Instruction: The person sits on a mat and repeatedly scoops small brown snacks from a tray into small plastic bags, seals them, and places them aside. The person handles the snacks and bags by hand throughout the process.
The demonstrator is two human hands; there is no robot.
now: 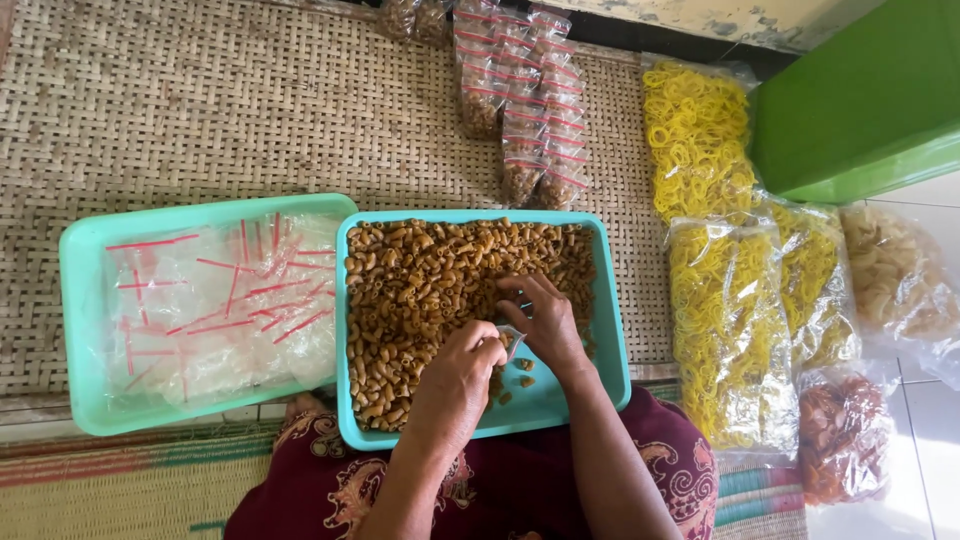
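A teal tray (612,330) in front of me holds a heap of brown curved macaroni snacks (430,280). My left hand (460,375) pinches a small clear plastic bag (512,341) over the tray's near part. My right hand (548,320) lies just right of the bag, fingers bent down onto the snacks and thumb against the bag. Its palm hides whatever is under it. A few loose pieces (522,372) lie on the bare tray floor below the hands.
A second teal tray (80,330) on the left holds several empty clear bags with red strips (215,300). Filled small snack bags (525,100) lie beyond on the woven mat (200,100). Large bags of yellow ring snacks (730,320) and a green box (860,100) are on the right.
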